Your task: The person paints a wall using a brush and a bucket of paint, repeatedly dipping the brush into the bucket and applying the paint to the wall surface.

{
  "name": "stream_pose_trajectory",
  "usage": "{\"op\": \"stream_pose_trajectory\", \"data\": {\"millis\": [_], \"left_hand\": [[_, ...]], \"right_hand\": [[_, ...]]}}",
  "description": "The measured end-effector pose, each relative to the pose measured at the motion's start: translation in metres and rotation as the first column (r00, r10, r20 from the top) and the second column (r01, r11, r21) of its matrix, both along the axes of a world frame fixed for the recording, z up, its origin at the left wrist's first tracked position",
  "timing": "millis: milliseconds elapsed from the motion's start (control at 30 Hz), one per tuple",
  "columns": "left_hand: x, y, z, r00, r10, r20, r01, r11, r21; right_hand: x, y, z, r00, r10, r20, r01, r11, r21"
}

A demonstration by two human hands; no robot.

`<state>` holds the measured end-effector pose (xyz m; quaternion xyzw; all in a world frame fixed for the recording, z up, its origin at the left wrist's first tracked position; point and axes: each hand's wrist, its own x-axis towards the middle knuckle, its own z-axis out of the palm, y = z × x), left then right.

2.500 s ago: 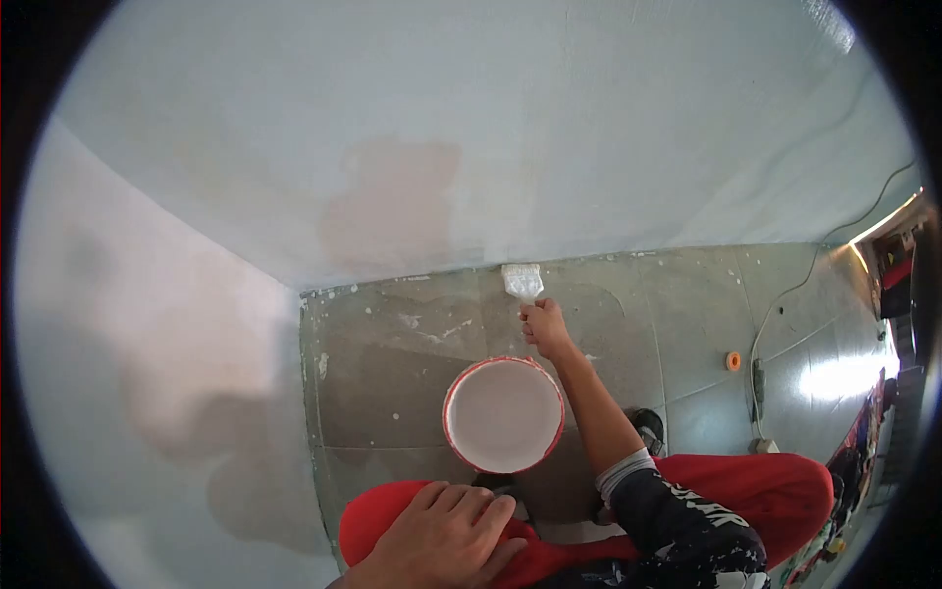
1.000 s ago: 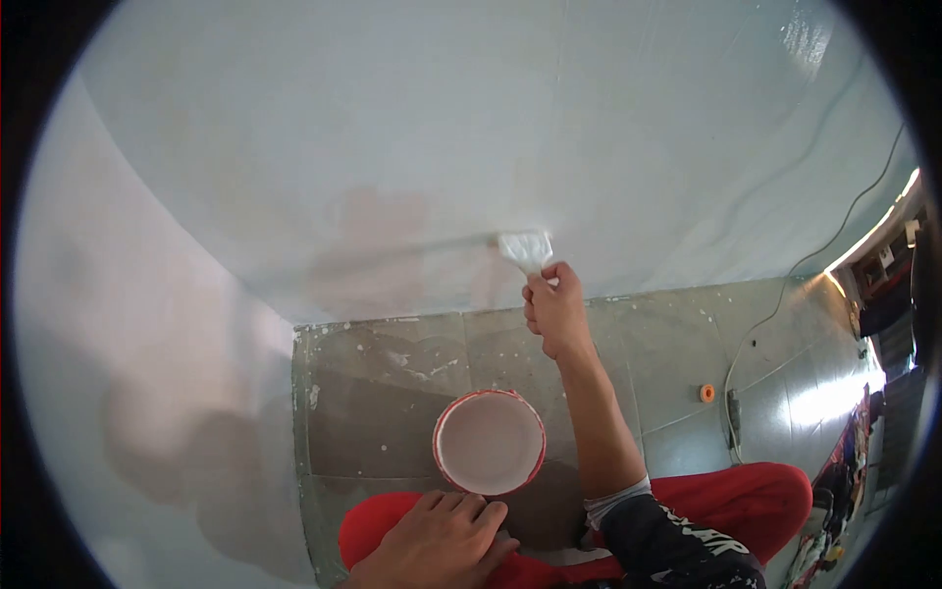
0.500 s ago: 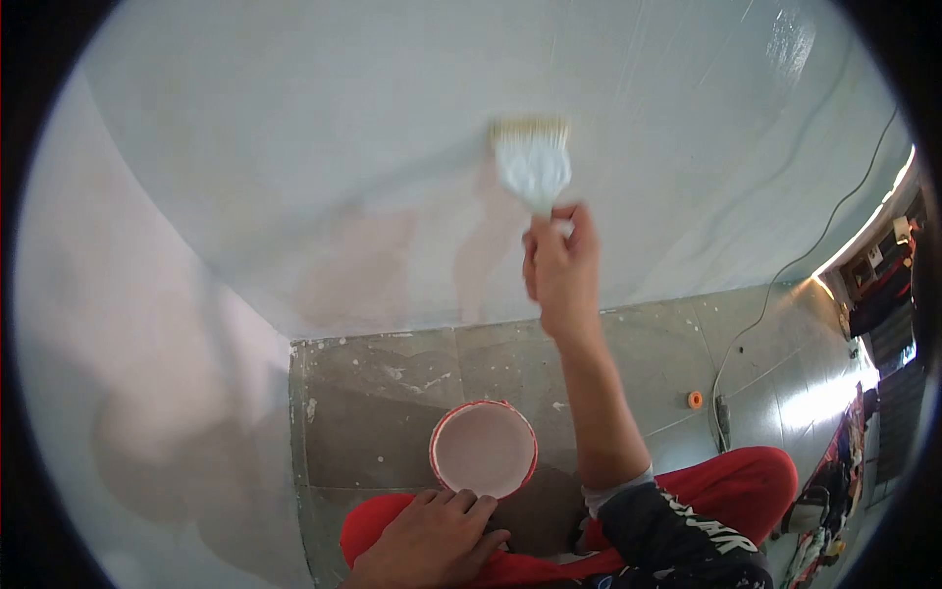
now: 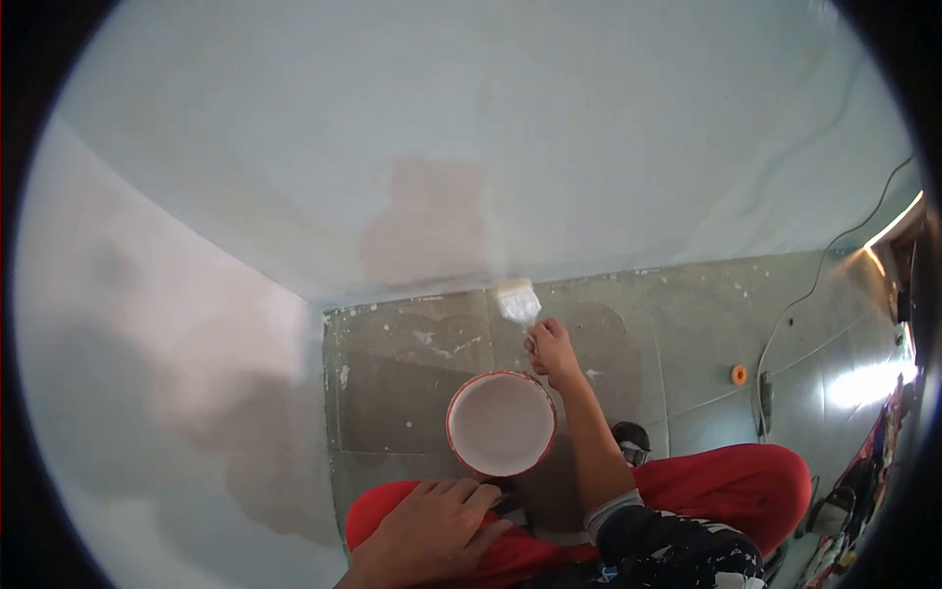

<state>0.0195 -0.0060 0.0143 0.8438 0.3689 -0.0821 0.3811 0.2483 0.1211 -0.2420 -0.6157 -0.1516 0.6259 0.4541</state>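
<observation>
My right hand [image 4: 553, 351] is closed around the handle of a wide paint brush [image 4: 519, 302]. The brush's pale bristles are at the foot of the wall [image 4: 608, 147], where it meets the floor. Below and left of the brush, a round bucket with a red rim [image 4: 449, 422] holds whitish paint. My left hand [image 4: 442, 518] rests on my red-clothed leg, just below the bucket, with its fingers extended and holding nothing.
Grey floor tiles [image 4: 392, 383] with white specks lie around the bucket. A second wall [image 4: 196, 324] stands on the left. At the right are an orange ring [image 4: 739, 375], a thin cable [image 4: 782, 316] and piled items [image 4: 854, 491].
My right hand has brought the brush down from the middle of the wall to its bottom edge. The view has shifted, and my left hand still lies on my leg.
</observation>
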Motion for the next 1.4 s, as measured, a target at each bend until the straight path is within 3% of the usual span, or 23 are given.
{"op": "stream_pose_trajectory", "data": {"millis": [67, 133, 167, 233, 367, 467, 567, 600, 633, 667, 700, 767, 800, 867, 900, 967, 1100, 1167, 1200, 1267, 1300, 1367, 1400], "left_hand": [[0.004, 0.0, -0.006, 0.998, 0.058, -0.014, -0.059, 0.998, -0.006], [0.015, 0.0, 0.003, 0.991, 0.092, -0.097, -0.092, 0.996, -0.003], [0.02, -0.002, 0.009, 0.979, 0.132, -0.152, -0.132, 0.991, 0.01], [0.025, -0.009, 0.019, 0.95, 0.183, -0.252, -0.187, 0.982, 0.009], [0.055, -0.009, 0.041, 0.806, 0.332, -0.49, -0.41, 0.91, -0.059], [0.053, -0.008, 0.018, 0.804, 0.233, -0.548, -0.331, 0.94, -0.086], [0.094, 0.02, 0.043, 0.807, 0.135, -0.575, -0.247, 0.961, -0.121], [0.107, 0.025, 0.051, 0.818, 0.114, -0.564, -0.221, 0.967, -0.125], [0.118, 0.03, 0.058, 0.886, 0.143, -0.441, -0.175, 0.984, -0.033], [0.125, 0.035, 0.061, 0.94, 0.159, -0.303, -0.145, 0.987, 0.066], [0.128, 0.038, 0.062, 0.947, 0.14, -0.289, -0.126, 0.99, 0.069], [0.123, 0.033, 0.062, 0.965, 0.244, -0.102, -0.248, 0.968, -0.029], [0.117, 0.03, 0.062, 0.97, 0.225, -0.086, -0.229, 0.973, -0.03], [0.099, 0.028, 0.064, 0.94, 0.191, -0.283, -0.199, 0.98, 0.0], [0.089, 0.027, 0.067, 0.95, 0.177, -0.258, -0.18, 0.984, 0.012], [0.067, 0.019, 0.074, 0.878, 0.203, -0.434, -0.211, 0.977, 0.029], [0.024, 0.013, 0.088, 0.831, 0.363, -0.421, -0.364, 0.928, 0.083], [-0.019, 0.01, 0.073, 0.941, 0.209, -0.267, -0.149, 0.962, 0.23], [-0.022, 0.016, 0.073, 0.944, 0.209, -0.256, -0.151, 0.962, 0.226], [-0.03, 0.018, 0.066, 0.98, 0.092, -0.178, -0.058, 0.98, 0.188], [-0.043, 0.018, 0.052, 0.983, 0.078, -0.164, -0.045, 0.98, 0.194], [-0.065, 0.024, 0.026, 0.976, -0.203, -0.078, 0.215, 0.956, 0.199], [-0.071, 0.024, 0.029, 0.972, -0.222, -0.07, 0.232, 0.951, 0.205]], "right_hand": [[0.002, 0.005, -0.005, 0.991, 0.052, -0.127, -0.046, 0.998, 0.049], [0.009, 0.007, -0.014, 0.934, 0.279, -0.222, -0.255, 0.958, 0.133], [0.012, 0.008, -0.019, 0.932, 0.27, -0.242, -0.246, 0.961, 0.125], [0.013, 0.012, -0.03, 0.781, 0.449, -0.435, -0.362, 0.892, 0.27], [-0.008, 0.025, -0.042, 0.635, 0.571, -0.52, -0.443, 0.821, 0.361], [-0.014, 0.033, -0.049, 0.546, 0.643, -0.536, -0.537, 0.76, 0.365], [-0.016, 0.033, -0.053, 0.55, 0.629, -0.549, -0.54, 0.77, 0.341], [-0.019, 0.029, -0.05, 0.547, 0.614, -0.569, -0.536, 0.779, 0.326], [-0.023, 0.029, -0.048, 0.545, 0.601, -0.584, -0.532, 0.787, 0.314], [-0.026, 0.031, -0.048, 0.552, 0.646, -0.528, -0.566, 0.755, 0.332], [-0.035, 0.032, -0.051, 0.551, 0.687, -0.474, -0.602, 0.721, 0.344], [-0.063, 0.029, -0.067, 0.619, 0.683, -0.389, -0.57, 0.731, 0.375], [-0.064, 0.028, -0.063, 0.638, 0.671, -0.378, -0.562, 0.741, 0.367], [-0.065, 0.032, -0.051, 0.53, 0.73, -0.432, -0.593, 0.683, 0.426], [-0.065, 0.032, -0.052, 0.554, 0.726, -0.407, -0.59, 0.688, 0.423], [-0.065, 0.029, -0.054, 0.505, 0.798, -0.329, -0.665, 0.602, 0.442], [-0.069, 0.028, -0.047, 0.51, 0.813, -0.282, -0.683, 0.582, 0.442], [-0.071, 0.026, -0.045, 0.499, 0.808, -0.313, -0.697, 0.589, 0.409], [-0.07, 0.022, -0.043, 0.475, 0.791, -0.385, -0.701, 0.605, 0.378], [-0.057, 0.008, -0.022, 0.547, 0.78, -0.305, -0.714, 0.625, 0.316], [-0.051, 0.007, -0.01, 0.602, 0.778, -0.182, -0.725, 0.627, 0.285], [-0.033, 0.007, 0.017, 0.648, 0.761, -0.016, -0.737, 0.632, 0.241], [-0.025, 0.011, 0.033, 0.649, 0.76, 0.026, -0.744, 0.627, 0.231]]}}
